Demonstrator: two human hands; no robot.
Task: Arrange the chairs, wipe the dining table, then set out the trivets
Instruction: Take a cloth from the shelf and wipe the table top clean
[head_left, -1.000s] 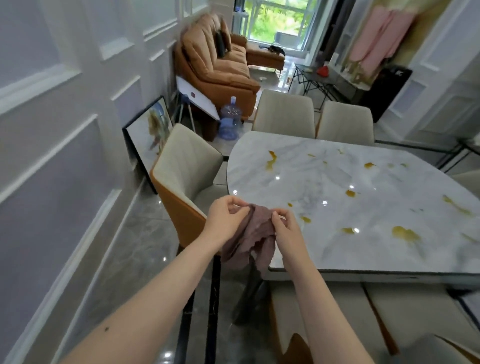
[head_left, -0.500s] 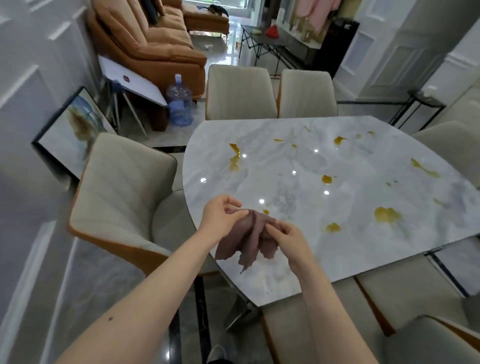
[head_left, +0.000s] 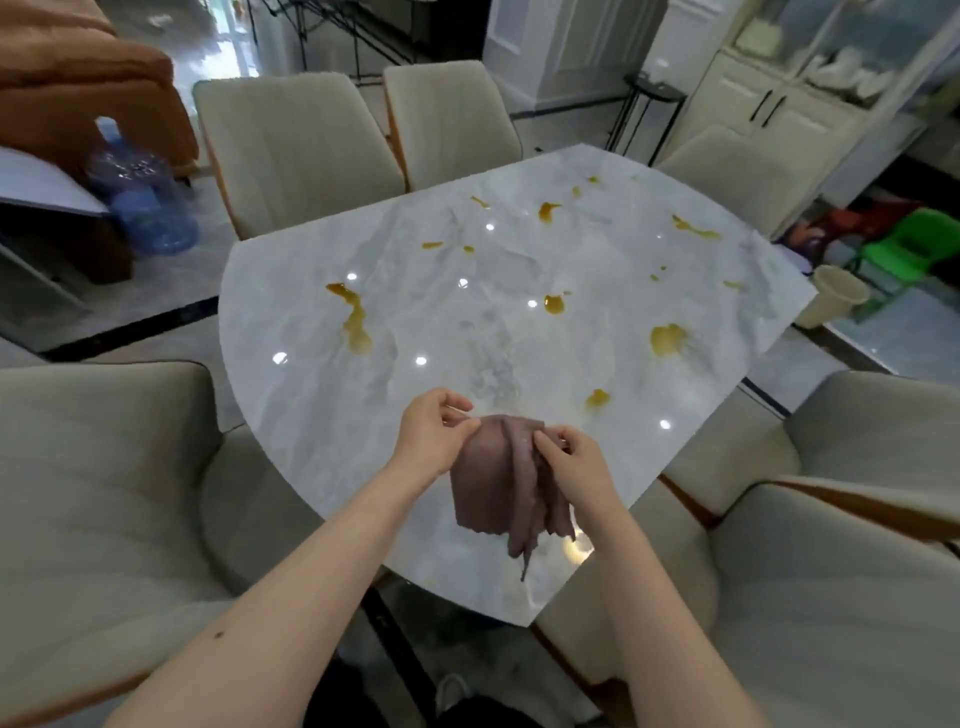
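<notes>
Purple cloth (head_left: 498, 478) between 2 hands (head_left: 434, 434) over stained table (head_left: 322, 415)

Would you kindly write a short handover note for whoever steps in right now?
Left hand and right hand each pinch the top edge of the purple cloth, which hangs above the near end of the marble table.
Done: chairs stand around the table.
Left: yellow-brown spills still cover the tabletop, so wipe it, then set out the trivets, which are not in view.
</notes>
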